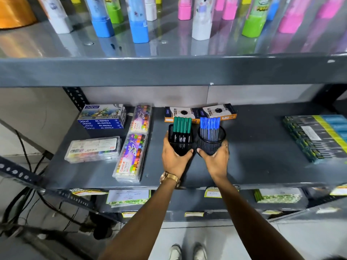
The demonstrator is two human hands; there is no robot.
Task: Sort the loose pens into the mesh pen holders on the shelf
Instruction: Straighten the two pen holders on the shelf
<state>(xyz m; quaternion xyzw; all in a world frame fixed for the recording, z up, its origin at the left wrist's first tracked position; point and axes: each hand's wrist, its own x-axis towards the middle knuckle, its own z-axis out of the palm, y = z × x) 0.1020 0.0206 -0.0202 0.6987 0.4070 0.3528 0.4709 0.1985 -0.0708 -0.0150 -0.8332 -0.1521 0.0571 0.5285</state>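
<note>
Green pens (181,128), blue pens (209,128) upright, caps up, seemingly.

Both forearms are bare from elbow to wrist, with no sleeves showing anywhere along them. The left hand (174,158) carries a wristwatch (169,178) with a gold-toned metal case and a matching gold link bracelet wrapped round the wrist. The right hand (216,159) wears a thin, pale metal ring (225,145) on one finger; which finger is hard to tell. At the bottom edge, two shoes (187,252) appear side by side, light grey or off-white, with rounded toes and lacing too blurred to make out.
</note>
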